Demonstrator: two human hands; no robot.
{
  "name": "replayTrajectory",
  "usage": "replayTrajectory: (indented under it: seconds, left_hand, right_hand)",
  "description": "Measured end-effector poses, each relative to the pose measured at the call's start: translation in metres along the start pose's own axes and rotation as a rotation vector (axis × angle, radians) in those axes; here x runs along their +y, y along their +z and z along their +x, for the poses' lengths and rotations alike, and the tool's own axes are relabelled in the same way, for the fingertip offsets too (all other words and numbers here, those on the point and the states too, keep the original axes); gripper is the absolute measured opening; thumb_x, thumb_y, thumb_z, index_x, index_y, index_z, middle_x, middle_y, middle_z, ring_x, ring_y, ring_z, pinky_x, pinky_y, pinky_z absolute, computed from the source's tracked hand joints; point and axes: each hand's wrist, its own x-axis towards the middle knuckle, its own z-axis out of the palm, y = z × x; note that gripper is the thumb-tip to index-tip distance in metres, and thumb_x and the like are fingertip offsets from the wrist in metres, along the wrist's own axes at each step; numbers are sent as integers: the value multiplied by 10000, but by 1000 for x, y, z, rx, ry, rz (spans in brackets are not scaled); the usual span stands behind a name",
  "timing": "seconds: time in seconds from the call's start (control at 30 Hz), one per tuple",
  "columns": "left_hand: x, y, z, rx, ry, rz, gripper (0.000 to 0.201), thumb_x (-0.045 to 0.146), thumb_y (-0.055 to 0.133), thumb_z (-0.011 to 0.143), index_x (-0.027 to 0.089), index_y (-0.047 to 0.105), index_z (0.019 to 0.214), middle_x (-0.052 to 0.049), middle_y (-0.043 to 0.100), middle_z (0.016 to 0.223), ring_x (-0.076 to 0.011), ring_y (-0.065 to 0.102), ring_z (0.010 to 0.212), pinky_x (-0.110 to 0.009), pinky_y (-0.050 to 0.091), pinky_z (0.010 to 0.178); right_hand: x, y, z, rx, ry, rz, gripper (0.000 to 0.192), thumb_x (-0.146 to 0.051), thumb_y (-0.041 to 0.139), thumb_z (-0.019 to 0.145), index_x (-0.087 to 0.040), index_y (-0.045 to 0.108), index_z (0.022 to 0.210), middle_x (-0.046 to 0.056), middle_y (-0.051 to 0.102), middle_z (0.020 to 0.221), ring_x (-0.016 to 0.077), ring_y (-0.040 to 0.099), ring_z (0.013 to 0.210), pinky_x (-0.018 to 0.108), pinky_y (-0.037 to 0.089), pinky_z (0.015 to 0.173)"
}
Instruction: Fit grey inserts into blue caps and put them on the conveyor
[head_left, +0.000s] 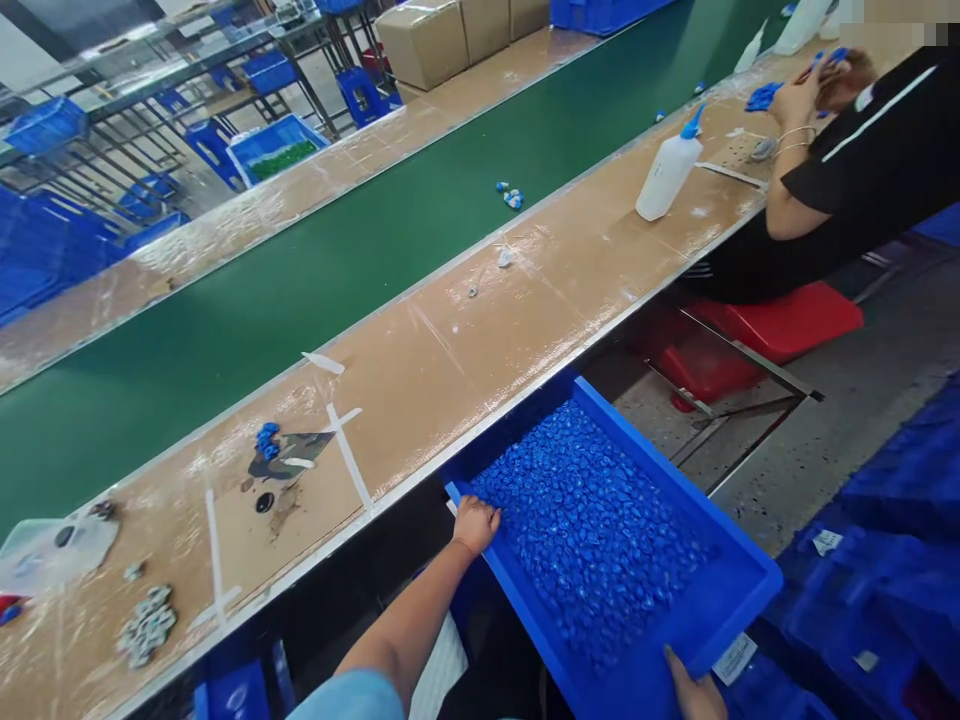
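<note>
One blue bin point(739, 575), one white squeeze bottle point(667, 175), two red stools point(780, 325).

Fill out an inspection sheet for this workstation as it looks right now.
Surface: taped brown bench beside a green conveyor belt.
Job's things: blue bin filled with small blue parts.
Clutter: white squeeze bottle, grey pieces, blue bits, clear plastic lid.
Grippers: left hand grips the bin's near-left rim; right hand holds its near corner, fingers hidden.
Cables: nothing seen.
Surroundings: seated co-worker, red stool, cardboard boxes, blue crates.
</note>
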Motion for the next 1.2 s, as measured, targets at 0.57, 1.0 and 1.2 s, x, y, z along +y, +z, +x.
replayTrajectory:
  seconds: [0.57, 1.0, 1.2]
  left_hand:
    - [49, 3, 98, -152, -372, -28, 1002, 538, 717, 628, 331, 175, 1445, -147, 268, 1492, -394, 352, 1295, -511, 386, 958]
    - [63, 40, 90, -162, -322, -727, 959, 409, 800, 574, 213, 330, 1387, -144, 503, 1278, -312, 512, 1183, -426, 402, 1002]
    - [91, 61, 86, -200, -214, -1369, 782, 353, 770, 651, 202, 394, 1319, -112, 581, 1264, -236, 557, 1168, -389, 436, 1014]
  right_hand:
    - [-131, 13, 105, 36, -514, -218, 804, -551, 610, 627, -82, 484, 1268, 223, 513, 1246, 336, 478, 1188, 434, 398, 969]
    - [-210, 79, 58, -48, -196, -74, 812, -640, 639, 586, -251, 514, 1287, 176, 454, 1321, 449, 415, 1193, 651, 289, 937]
    - [-211, 68, 74, -336, -185, 268, 697, -604, 676, 599, -280, 579, 1209, 54, 649, 1070, 232, 631, 880, 379, 520, 742]
